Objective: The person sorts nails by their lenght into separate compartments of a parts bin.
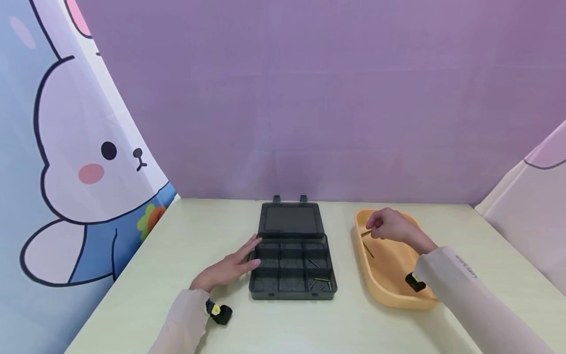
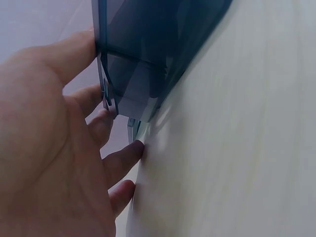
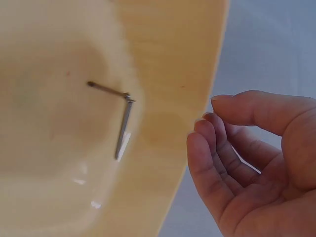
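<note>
My left hand point(image 1: 232, 265) rests against the left side of a dark translucent compartment box point(image 1: 292, 297), thumb and fingers spread. In the left wrist view the thumb and fingertips of this left hand point(image 2: 54, 123) meet the wall and rim of the box point(image 2: 143, 44). Over the far left of an orange tray point(image 1: 373, 290) hovers my right hand point(image 1: 393, 226), its fingers loosely bent. No object shows between thumb and fingers of the right hand point(image 3: 256, 153). Two thin metal nails point(image 3: 123, 129) lie in the tray, their heads close together.
The lid point(image 1: 292, 219) of the box lies back towards the purple backdrop point(image 1: 309, 98). Several small metal pieces point(image 1: 320, 281) sit in the right-hand compartments. The pale table point(image 1: 212, 226) runs between box and tray; a printed cloth point(image 1: 88, 147) hangs at the left.
</note>
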The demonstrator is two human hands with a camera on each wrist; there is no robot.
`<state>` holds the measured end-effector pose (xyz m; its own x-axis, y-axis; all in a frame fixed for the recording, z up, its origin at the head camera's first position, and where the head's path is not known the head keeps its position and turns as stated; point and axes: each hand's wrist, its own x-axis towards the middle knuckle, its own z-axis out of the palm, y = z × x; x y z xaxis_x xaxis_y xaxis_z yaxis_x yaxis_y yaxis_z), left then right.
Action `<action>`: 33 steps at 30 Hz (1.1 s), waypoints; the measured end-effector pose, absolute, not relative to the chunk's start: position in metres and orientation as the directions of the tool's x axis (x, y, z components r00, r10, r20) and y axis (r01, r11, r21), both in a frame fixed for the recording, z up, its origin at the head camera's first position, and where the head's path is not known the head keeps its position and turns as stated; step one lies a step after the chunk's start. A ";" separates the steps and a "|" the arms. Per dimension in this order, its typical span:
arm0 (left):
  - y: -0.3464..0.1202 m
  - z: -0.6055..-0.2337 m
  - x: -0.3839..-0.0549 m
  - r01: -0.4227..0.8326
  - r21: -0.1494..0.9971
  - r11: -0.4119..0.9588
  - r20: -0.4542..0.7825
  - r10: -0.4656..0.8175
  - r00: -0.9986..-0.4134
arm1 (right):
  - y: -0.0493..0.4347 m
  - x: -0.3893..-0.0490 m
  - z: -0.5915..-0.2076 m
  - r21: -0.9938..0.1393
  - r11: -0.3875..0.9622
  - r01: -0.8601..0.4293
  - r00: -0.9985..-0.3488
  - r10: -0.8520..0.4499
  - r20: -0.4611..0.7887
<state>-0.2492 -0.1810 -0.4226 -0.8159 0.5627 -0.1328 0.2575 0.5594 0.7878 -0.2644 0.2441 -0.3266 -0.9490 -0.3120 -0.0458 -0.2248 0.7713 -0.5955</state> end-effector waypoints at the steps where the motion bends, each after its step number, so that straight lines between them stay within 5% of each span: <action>1: -0.181 -0.423 -0.249 0.258 0.786 0.561 -0.133 0.562 -0.817 | 0.245 -0.266 -0.328 -0.598 0.771 -0.220 -0.950 -0.309 -0.050; 33: -0.171 -0.421 -0.252 0.265 0.766 0.586 -0.119 0.533 -0.838 | 0.264 -0.290 -0.377 -0.606 0.772 -0.194 -0.945 -0.312 -0.095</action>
<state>-0.2524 -0.1709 -0.4213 -0.8375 0.5333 -0.1187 0.2647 0.5861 0.7658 -0.2902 0.2639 -0.3771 -0.9454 -0.3118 -0.0947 -0.1938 0.7715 -0.6060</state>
